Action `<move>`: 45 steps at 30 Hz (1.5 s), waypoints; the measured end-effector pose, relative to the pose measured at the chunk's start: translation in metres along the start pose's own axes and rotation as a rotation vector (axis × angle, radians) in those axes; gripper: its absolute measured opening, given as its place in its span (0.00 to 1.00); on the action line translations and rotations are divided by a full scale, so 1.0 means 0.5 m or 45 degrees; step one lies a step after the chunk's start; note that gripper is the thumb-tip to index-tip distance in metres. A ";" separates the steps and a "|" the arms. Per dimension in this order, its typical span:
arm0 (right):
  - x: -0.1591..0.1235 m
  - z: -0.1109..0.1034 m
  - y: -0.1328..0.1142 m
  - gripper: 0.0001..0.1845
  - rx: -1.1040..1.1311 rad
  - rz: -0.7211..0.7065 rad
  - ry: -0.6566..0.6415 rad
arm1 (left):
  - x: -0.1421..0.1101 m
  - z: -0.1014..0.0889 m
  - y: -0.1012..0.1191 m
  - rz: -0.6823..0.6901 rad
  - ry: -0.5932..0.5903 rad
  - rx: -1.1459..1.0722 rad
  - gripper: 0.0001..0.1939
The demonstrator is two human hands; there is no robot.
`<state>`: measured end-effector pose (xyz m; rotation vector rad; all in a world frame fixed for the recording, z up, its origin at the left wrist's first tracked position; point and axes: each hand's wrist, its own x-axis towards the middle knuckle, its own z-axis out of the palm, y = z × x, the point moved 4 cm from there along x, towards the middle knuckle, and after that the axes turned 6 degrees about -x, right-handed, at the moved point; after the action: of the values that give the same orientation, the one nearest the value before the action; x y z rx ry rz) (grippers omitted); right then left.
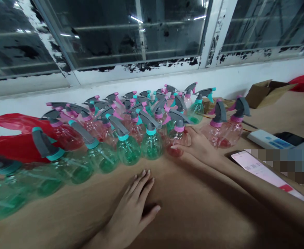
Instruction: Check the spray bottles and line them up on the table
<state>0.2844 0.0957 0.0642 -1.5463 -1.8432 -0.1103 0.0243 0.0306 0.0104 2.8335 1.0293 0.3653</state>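
Note:
My right hand [200,145] is wrapped round the body of a pink spray bottle [174,144] with a pink collar and grey trigger head, standing upright at the right end of the front row. Flat on the table lies my left hand [133,204], fingers stretched out, holding nothing. Just beyond it stands a green spray bottle [152,145] with a turquoise collar. Further green bottles, such as this green spray bottle [105,157], run in a line to the left. Two more pink spray bottles [231,131] stand right of my right hand.
Several pink and green spray bottles crowd behind the front row. A red plastic bag [14,138] lies at left. On the right are a phone [268,174] with its screen lit, a white device [269,139] and an open cardboard box [267,93]. Windows line the wall behind.

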 end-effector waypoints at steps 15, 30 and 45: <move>-0.043 -0.043 0.004 0.39 0.002 0.097 -0.004 | 0.001 -0.005 0.000 0.026 0.068 0.010 0.30; -0.081 -0.156 0.117 0.31 -0.394 0.489 0.247 | 0.001 -0.015 -0.009 -0.088 0.141 -0.049 0.24; -0.098 -0.160 0.102 0.26 -0.255 0.361 -0.050 | 0.059 -0.028 0.065 -0.139 0.170 -0.559 0.14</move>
<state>0.3679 0.0302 0.0771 -1.9452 -1.6627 -0.1362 0.0624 0.0250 0.0351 2.3796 0.9776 0.6827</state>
